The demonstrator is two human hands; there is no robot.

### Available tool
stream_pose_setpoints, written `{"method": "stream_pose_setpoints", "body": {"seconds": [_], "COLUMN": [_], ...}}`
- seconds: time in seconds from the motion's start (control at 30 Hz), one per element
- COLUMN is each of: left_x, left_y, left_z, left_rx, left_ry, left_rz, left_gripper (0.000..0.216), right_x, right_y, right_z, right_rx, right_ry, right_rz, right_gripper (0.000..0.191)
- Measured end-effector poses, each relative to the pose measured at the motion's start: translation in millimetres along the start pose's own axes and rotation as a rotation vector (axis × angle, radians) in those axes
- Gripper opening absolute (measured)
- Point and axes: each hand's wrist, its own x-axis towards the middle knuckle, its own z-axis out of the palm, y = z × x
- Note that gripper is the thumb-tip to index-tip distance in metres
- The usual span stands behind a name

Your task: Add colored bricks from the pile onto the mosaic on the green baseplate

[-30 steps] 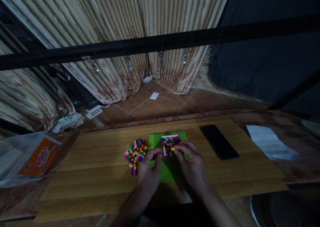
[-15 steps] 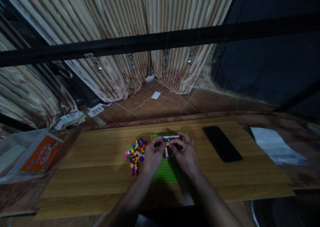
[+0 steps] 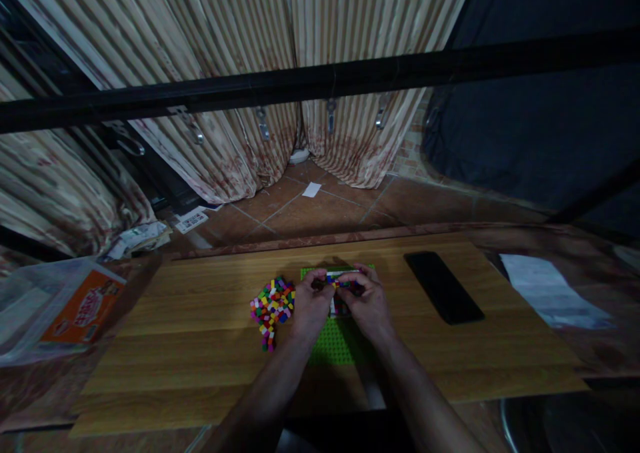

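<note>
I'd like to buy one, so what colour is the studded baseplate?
The baseplate is green, seen best in the head view.

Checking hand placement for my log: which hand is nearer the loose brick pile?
The left hand, just beside the loose brick pile; the right hand is farther off, on the side toward the black phone.

A black phone (image 3: 443, 288) is laid on the right side of the worktop (image 3: 195, 333), and a white sheet (image 3: 553, 292) is seen past the right edge. On the left, a clear plastic box (image 3: 25, 306) is marked with an orange label (image 3: 83, 311), and a messy pile of papers (image 3: 141, 238) is seen behind it. Shiny hooks (image 3: 331, 118) are hung from a long black bar (image 3: 290, 84) before striped curtains (image 3: 240, 33), and a small white paper (image 3: 312, 190) is seen on the brown tile floor (image 3: 295, 216).
</note>
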Motion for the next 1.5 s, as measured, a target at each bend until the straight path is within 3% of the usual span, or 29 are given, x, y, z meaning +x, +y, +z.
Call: {"method": "stream_pose_setpoints", "body": {"seconds": [0.3, 0.43, 0.53, 0.67, 0.8, 0.93, 1.07, 1.23, 1.37, 1.5], "left_x": [1.3, 1.5, 0.8, 2.1, 6.0, 7.3, 6.0, 6.1, 6.8, 4.6], "left_y": [-1.7, -2.5, 0.1, 3.1, -5.3, -13.3, -11.1, -7.9, -6.2, -0.6], "left_z": [2.3, 0.6, -0.6, 2.0, 7.8, 10.9, 10.9, 9.7, 8.4, 6.3], "left_rx": [0.002, 0.004, -0.058, -0.11, -0.065, -0.048, -0.049, -0.041, -0.05, -0.052], "left_ry": [0.008, 0.008, 0.008, -0.016, -0.131, -0.154, -0.147, -0.15, -0.168, -0.202], "left_rz": [0.039, 0.035, 0.012, 0.02, 0.015, 0.009, 0.0, 0.011, -0.005, -0.036], "left_gripper": [0.029, 0.028, 0.03, 0.027, 0.038, 0.04, 0.036, 0.033, 0.036, 0.041], "right_x": [0.0, -1.1, -1.7, 2.1, 2.7, -1.4, 7.1, 26.8, 32.4, 35.1], "right_y": [3.7, 10.9, 17.6, 20.8, 22.8, 30.9, 36.9, 40.5, 45.8, 49.8], "right_z": [-0.5, -6.4, -13.3, -23.0, -37.7, -66.6, -108.1, -145.1, -150.9, -149.2], "right_rx": [-0.05, 0.023, 0.148, 0.264, 0.212, 0.033, -0.446, -1.003, -1.082, -1.09], "right_ry": [-0.014, -0.034, 0.029, 0.155, 0.229, 0.248, 0.351, 0.342, 0.229, 0.21], "right_rz": [-0.04, -0.034, 0.056, 0.178, 0.179, 0.094, 0.021, 0.2, 0.346, 0.41], "right_gripper": [0.017, 0.039, 0.053, 0.05, 0.046, 0.045, 0.054, 0.074, 0.089, 0.095]}}
